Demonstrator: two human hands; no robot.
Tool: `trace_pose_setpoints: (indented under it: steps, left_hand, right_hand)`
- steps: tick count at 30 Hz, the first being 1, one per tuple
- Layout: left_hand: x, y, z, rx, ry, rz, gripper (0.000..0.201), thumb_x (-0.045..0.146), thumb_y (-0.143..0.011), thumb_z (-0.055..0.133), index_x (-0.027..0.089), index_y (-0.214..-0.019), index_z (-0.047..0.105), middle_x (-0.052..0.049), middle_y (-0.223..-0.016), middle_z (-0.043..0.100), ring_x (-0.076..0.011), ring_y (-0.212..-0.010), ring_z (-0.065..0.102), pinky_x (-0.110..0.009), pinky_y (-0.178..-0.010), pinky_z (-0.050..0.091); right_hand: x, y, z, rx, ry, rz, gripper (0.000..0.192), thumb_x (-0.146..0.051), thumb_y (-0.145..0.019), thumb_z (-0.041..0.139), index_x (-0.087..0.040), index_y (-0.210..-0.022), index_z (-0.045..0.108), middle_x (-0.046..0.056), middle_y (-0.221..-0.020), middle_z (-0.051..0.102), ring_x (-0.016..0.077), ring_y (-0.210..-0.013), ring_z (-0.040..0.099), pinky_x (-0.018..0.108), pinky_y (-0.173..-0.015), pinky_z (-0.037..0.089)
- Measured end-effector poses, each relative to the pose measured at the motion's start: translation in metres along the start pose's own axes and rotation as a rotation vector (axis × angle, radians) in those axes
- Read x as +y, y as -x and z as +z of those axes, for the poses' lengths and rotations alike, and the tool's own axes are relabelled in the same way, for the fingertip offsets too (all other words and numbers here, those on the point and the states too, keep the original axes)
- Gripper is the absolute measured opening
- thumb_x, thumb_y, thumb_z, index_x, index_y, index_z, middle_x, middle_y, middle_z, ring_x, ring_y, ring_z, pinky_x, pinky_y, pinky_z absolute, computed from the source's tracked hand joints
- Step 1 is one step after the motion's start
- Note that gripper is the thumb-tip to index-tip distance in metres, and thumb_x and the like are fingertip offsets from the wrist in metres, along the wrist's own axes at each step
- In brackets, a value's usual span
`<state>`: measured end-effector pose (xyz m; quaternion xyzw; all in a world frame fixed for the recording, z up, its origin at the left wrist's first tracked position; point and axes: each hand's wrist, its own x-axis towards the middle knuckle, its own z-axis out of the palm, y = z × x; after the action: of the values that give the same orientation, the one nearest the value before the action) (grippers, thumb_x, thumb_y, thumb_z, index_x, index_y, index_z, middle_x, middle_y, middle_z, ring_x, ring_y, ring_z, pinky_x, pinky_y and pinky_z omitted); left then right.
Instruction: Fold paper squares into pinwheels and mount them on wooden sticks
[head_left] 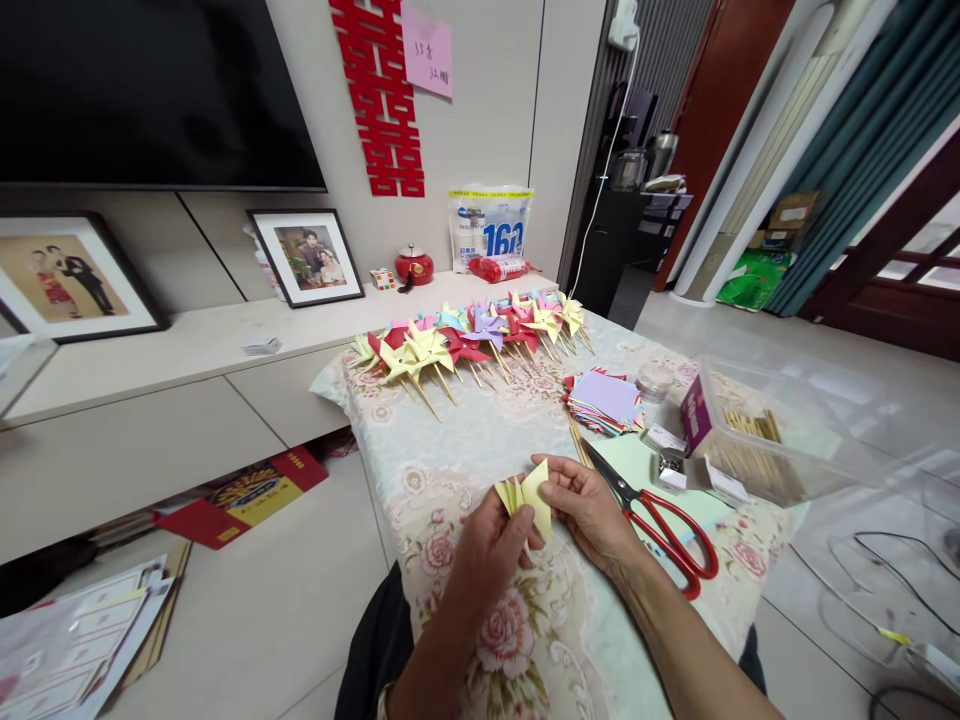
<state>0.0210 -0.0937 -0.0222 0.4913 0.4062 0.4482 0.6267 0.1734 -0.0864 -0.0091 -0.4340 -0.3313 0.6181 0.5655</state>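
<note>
Together both hands [540, 525] pinch yellow folded paper [527, 498], tip upward.

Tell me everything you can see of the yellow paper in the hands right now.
The yellow paper is a small pale-yellow sheet, folded so several flaps fan out at its left and a point rises at the top. It looks thin, like craft paper. It is held just above the flowered cloth, pinched from both sides: the left hand grips its lower left, the right hand its right edge.
</note>
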Motion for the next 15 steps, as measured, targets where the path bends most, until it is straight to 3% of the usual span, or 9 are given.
trace_pose_setpoints:
  steps: [6, 15]
  left_hand:
    - [0.0019, -0.0014, -0.0042, -0.047, 0.168, -0.060, 0.059, 0.055, -0.085, 0.062, 0.006, -0.118, 0.062, -0.003, -0.058, 0.067, -0.0125, -0.042, 0.051, -0.026, -0.048, 0.042]
    - [0.0059, 0.0022, -0.0034, -0.037, 0.289, -0.107, 0.066, 0.064, -0.084, 0.059, 0.009, -0.120, 0.062, -0.006, -0.061, 0.069, -0.0225, -0.059, 0.064, -0.029, -0.047, 0.042]
  right_hand:
    - [-0.0055, 0.0022, 0.0020, 0.020, 0.004, 0.023, 0.052, -0.038, -0.060, 0.091, -0.016, -0.103, 0.072, 0.004, -0.079, 0.075, 0.0135, -0.063, 0.061, 0.025, -0.060, 0.041]
    - [-0.0063, 0.0020, 0.0017, 0.039, -0.044, 0.054, 0.052, -0.036, -0.058, 0.092, -0.015, -0.101, 0.073, 0.003, -0.075, 0.072, 0.0140, -0.061, 0.060, 0.027, -0.061, 0.044]
